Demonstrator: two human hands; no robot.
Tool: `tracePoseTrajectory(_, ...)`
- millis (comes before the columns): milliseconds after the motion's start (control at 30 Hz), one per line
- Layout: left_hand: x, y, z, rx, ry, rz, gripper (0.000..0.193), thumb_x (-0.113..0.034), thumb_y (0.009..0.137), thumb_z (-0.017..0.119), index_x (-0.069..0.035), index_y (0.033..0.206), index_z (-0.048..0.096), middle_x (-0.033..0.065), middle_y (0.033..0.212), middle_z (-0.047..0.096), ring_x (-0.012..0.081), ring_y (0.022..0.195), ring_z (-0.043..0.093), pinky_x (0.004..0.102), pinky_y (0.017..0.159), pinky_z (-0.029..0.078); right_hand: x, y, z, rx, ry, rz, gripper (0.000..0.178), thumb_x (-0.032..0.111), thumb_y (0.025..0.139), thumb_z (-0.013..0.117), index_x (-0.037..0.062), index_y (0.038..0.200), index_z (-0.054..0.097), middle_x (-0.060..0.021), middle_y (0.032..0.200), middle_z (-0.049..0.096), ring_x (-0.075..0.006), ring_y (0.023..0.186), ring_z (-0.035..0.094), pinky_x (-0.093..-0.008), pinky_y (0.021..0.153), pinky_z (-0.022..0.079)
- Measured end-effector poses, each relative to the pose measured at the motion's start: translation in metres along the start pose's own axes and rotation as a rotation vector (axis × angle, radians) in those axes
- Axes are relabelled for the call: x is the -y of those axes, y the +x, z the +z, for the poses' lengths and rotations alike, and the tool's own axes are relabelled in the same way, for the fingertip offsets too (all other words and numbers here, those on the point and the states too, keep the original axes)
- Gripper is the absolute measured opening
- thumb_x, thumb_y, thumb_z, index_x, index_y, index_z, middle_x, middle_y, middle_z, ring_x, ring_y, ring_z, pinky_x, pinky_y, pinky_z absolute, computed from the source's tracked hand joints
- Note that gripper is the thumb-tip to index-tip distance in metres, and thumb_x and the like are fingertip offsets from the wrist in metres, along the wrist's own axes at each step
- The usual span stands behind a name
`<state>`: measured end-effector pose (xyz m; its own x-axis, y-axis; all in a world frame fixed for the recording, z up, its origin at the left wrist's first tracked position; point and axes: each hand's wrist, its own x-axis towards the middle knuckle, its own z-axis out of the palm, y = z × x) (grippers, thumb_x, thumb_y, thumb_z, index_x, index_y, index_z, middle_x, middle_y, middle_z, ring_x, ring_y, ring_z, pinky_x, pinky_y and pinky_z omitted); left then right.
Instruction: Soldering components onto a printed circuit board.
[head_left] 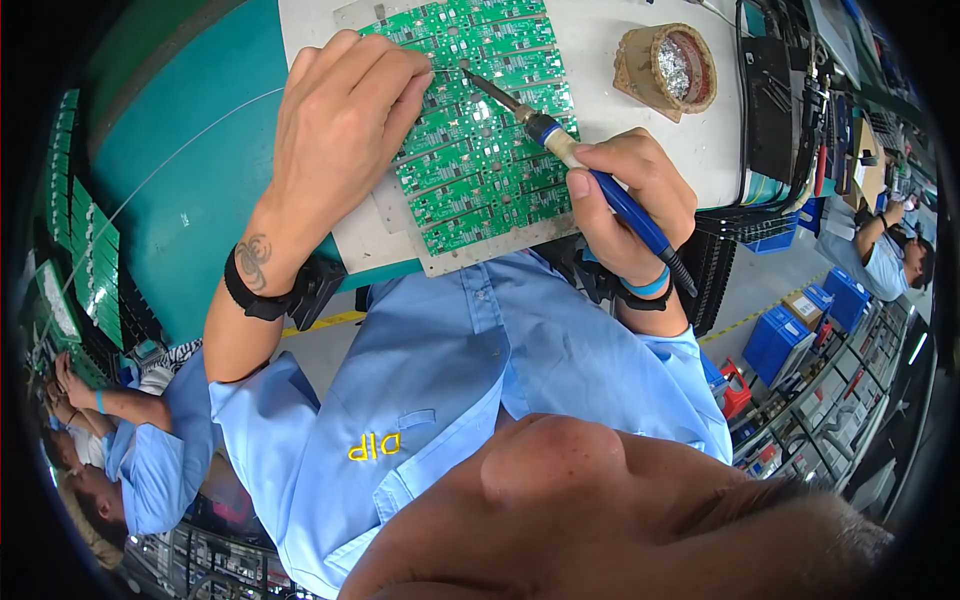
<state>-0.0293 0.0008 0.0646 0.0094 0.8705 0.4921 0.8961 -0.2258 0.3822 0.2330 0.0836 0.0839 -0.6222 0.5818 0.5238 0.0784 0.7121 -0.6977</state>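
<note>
A panel of green circuit boards (450, 195) lies on a pale plate on the bench. My right hand (640, 195) grips a blue-handled soldering iron (625, 205), its dark tip touching or just above the panel's upper middle. At the panel's left side, my left hand (345, 120) is closed in a pinch. A thin solder wire (200, 133) runs in from the left to this hand, and a short end seems to stick out toward the iron's tip. Exactly how the fingertips hold the wire is hidden.
Right of the panel stands a round brown tub (685, 68) with silvery shavings inside. Cables and a dark tool holder (775, 110) line the bench's right side. A green mat (190, 190) covers the left. Racked boards (95, 260) and co-workers are at both sides; blue bins (775, 340) stand lower right.
</note>
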Motion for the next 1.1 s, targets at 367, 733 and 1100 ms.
tracePoseTrajectory(367, -0.0023, 0.0013, 0.0039, 0.024, -0.001, 0.000, 0.013, -0.007, 0.083, 0.080, -0.008, 0.093, 0.072, 0.0008, 0.086, 0.064, 0.0207, 0.081, 0.058, 0.0350, 0.070, 0.040, 0.0032, 0.0015, 0.0013, -0.021, 0.002, 0.041, 0.026, -0.008, 0.075, 0.080, -0.0032, 0.100, 0.075, -0.0133, 0.082, 0.073, -0.0251, 0.070, 0.069, -0.0331, 0.063, 0.053)
tracePoseTrajectory(733, -0.0041, 0.0019, 0.0062, 0.024, 0.002, -0.011, 0.012, -0.007, 0.083, 0.080, -0.009, 0.092, 0.072, 0.0001, 0.085, 0.065, 0.0205, 0.081, 0.058, 0.0355, 0.071, 0.041, 0.0028, 0.0003, 0.0019, -0.024, -0.006, 0.016, 0.027, -0.008, 0.075, 0.080, -0.0035, 0.101, 0.074, -0.0139, 0.081, 0.073, -0.0252, 0.069, 0.069, -0.0329, 0.063, 0.053)
tracePoseTrajectory(1100, -0.0057, 0.0025, 0.0067, 0.035, -0.015, -0.009, 0.012, -0.006, 0.083, 0.080, -0.010, 0.090, 0.070, -0.0004, 0.085, 0.064, 0.0204, 0.082, 0.059, 0.0357, 0.071, 0.041, 0.0045, 0.0010, -0.0009, -0.008, -0.017, 0.007, 0.026, -0.007, 0.076, 0.080, -0.0038, 0.101, 0.073, -0.0139, 0.081, 0.072, -0.0252, 0.067, 0.068, -0.0331, 0.062, 0.052)
